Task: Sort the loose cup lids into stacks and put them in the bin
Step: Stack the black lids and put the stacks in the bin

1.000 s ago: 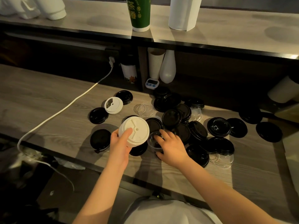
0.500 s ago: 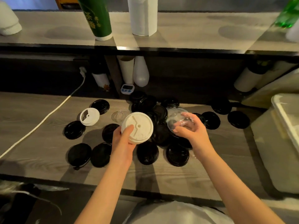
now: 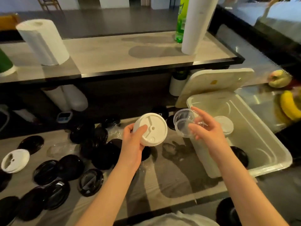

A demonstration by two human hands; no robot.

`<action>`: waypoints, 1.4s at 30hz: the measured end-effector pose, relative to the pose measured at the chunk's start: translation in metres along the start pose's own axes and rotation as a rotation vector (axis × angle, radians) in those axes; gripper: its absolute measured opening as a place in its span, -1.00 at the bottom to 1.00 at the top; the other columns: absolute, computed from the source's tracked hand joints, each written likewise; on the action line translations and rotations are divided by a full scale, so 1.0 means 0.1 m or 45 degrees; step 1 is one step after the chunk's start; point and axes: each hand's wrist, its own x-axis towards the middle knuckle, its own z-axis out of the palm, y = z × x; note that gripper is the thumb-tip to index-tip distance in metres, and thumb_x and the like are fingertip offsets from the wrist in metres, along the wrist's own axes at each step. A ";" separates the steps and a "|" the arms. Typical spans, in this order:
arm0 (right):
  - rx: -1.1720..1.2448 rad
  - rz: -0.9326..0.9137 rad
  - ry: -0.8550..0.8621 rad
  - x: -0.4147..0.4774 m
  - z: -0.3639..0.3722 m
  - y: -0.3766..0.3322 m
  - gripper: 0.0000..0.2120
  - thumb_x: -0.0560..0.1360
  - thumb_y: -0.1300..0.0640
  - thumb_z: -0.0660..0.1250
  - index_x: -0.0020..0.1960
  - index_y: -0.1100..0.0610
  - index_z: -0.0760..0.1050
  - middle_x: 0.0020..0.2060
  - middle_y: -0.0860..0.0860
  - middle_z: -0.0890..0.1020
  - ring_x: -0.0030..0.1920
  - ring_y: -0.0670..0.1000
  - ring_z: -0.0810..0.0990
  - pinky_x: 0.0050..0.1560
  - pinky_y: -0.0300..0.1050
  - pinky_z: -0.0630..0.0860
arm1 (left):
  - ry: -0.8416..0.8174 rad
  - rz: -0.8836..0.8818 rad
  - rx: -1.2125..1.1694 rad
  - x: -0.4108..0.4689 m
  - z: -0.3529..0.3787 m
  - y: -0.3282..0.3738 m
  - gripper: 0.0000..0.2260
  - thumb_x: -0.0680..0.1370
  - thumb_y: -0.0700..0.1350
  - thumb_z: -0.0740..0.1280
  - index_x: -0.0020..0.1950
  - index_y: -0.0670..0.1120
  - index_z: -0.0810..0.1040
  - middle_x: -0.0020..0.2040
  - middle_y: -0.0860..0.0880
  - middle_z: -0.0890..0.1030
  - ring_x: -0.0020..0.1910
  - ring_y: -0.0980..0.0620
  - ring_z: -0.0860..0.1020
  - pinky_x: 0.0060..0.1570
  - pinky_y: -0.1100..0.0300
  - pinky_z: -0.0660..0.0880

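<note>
The clear lid (image 3: 184,123) is pinched between thumb and fingertips of my right hand (image 3: 205,128), just over the bin (image 3: 203,160) at its near-left corner, ready, I judge, to drop beside the white lid (image 3: 224,124) inside. My left hand (image 3: 132,142) grips a white stack (image 3: 150,129) by its rim, held aside for stacking. Black lids (image 3: 70,167) lie loose on the counter (image 3: 172,181).
</note>
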 end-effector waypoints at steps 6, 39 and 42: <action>-0.008 0.104 0.300 0.20 -0.83 0.05 -0.67 0.52 0.20 0.32 0.25 0.00 0.41 -0.24 0.02 0.58 -0.25 -0.07 0.57 -0.26 -0.20 0.51 | -0.061 -0.008 0.089 0.10 0.69 -0.19 -0.72 0.52 -0.18 0.32 0.21 -0.09 0.38 0.10 -0.05 0.50 0.05 0.01 0.54 -0.04 0.09 0.53; -1.221 -0.074 -0.152 1.44 -1.22 0.44 -0.56 0.57 -0.05 0.22 0.40 0.09 0.36 0.22 0.08 0.52 0.16 0.06 0.51 0.05 -0.12 0.44 | 0.114 0.098 0.191 0.36 1.33 -0.46 -0.78 0.53 -0.09 0.32 0.14 -0.03 0.39 0.17 -0.12 0.52 0.10 -0.07 0.55 -0.11 0.09 0.54; -0.767 -0.098 -0.190 1.30 -1.26 0.18 -0.62 0.53 0.08 0.31 0.33 0.08 0.41 0.11 0.01 0.53 0.02 -0.05 0.50 -0.01 -0.21 0.41 | 0.079 0.129 0.252 0.39 1.47 -0.41 -0.71 0.54 -0.05 0.31 0.21 -0.06 0.37 0.15 -0.10 0.53 0.06 -0.03 0.56 -0.04 0.09 0.53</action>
